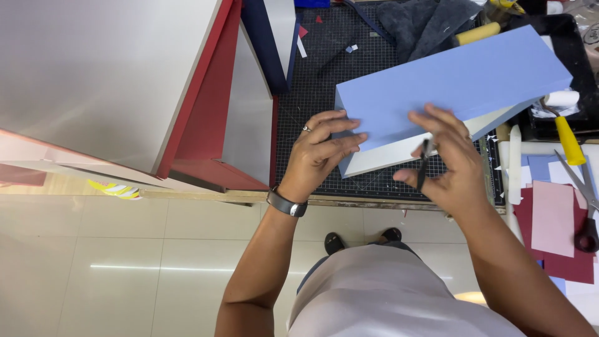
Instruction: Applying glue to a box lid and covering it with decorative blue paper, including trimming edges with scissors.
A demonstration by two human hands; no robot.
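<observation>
Scissors (423, 163) mostly hidden in right hand (446, 165); blades unclear.

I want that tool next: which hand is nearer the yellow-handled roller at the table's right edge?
Right. The right hand, holding small black scissors, is beside the yellow-handled roller; the left hand rests on the blue box's far end.

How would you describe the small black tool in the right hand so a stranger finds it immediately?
Start at the blue box on the black cutting mat. At its near edge, the right hand pinches small black scissors, far smaller than the big scissors lying farther right.
</observation>
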